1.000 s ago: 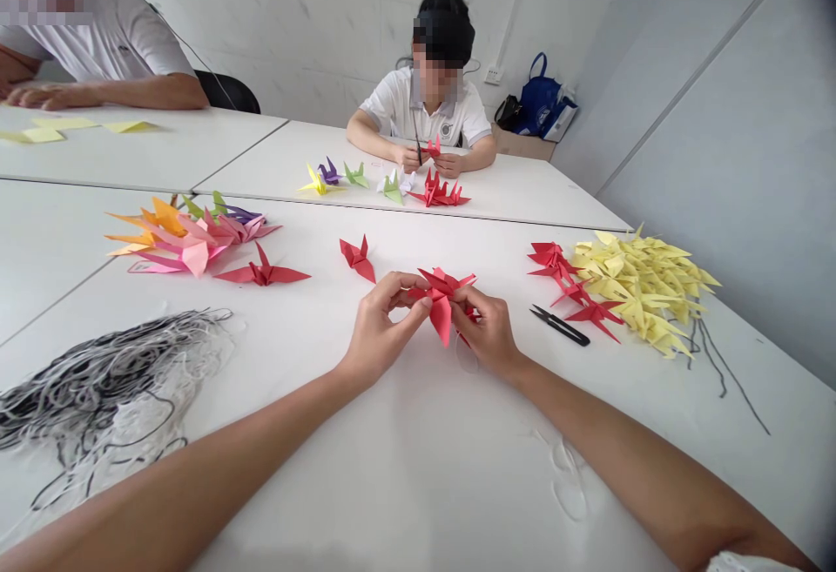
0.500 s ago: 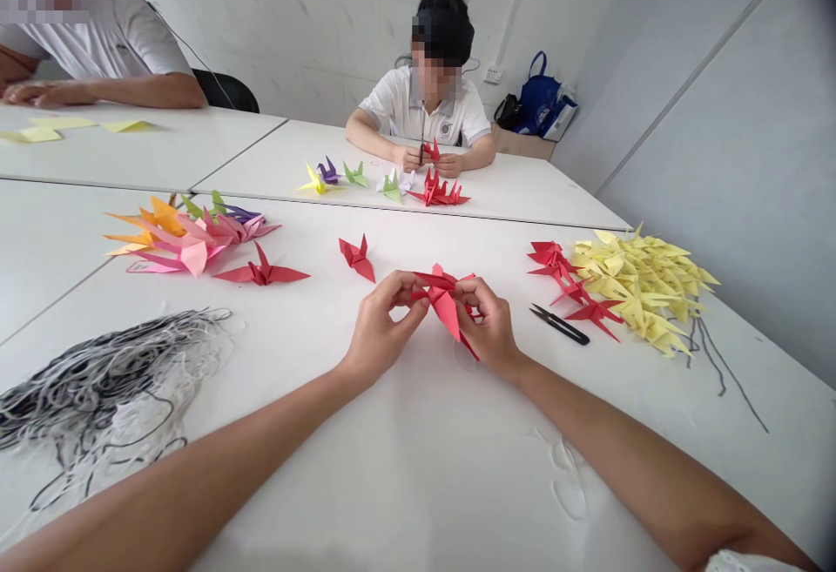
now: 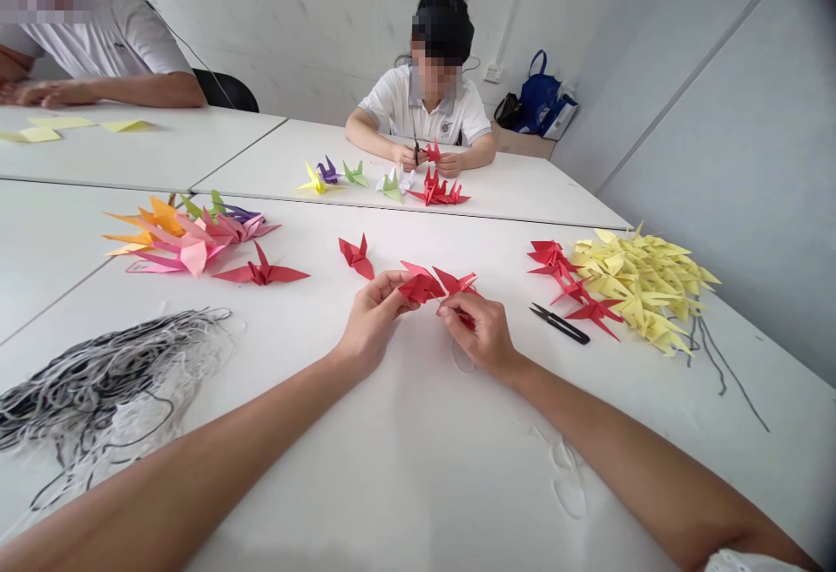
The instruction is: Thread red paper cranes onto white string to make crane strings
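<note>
Red paper crane (image 3: 423, 285) lay crosswise betw. hands, long axis L–R; left hand (image 3: 374, 318) fingers gripped its L end, right hand (image 3: 482, 334) fingers pinched its R end.

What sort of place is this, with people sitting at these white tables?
Probably a plain indoor craft workroom: white tables hold colour-sorted piles of origami paper cranes, with black thread snips and a tangle of string beside them.
</note>
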### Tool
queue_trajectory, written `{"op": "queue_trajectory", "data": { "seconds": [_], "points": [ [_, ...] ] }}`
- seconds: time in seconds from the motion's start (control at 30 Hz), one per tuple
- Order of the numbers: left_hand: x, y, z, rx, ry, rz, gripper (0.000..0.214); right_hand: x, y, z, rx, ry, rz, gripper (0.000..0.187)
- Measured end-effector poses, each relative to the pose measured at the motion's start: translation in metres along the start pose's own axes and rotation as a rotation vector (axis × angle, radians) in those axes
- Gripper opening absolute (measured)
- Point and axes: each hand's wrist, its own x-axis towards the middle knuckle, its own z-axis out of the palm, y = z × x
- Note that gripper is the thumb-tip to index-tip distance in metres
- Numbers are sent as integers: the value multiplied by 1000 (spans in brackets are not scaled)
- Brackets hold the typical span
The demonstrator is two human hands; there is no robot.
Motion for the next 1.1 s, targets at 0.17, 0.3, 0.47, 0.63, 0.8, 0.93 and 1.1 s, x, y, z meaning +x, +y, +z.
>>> {"op": "queue_trajectory", "data": {
  "seconds": [0.17, 0.3, 0.47, 0.63, 0.8, 0.93, 1.1],
  "points": [
    [-2, 2, 1, 15, -3, 16, 12, -1, 2, 2, -19, -13, 8, 18],
    [-1, 1, 1, 18, -6, 37, 11, -1, 4, 3, -14, -11, 40, 20],
    [1, 0, -2, 110, -2, 120, 9, -1, 6, 3, -20, -2, 59, 19],
    [-5, 2, -2, 394, -63, 282, 14, 0, 3, 3, 2, -17, 40, 18],
    [-13, 6, 3, 585, -129, 469, 8, 0, 1, 1, 43, -36, 31, 20],
    [-15, 8, 5, 605, -128, 512, 10, 2, 1, 0, 58, -38, 16, 22],
    [-15, 6, 5, 646, -103, 601, 8, 1, 1, 0, 67, -44, -13, 21]
  ]
}}
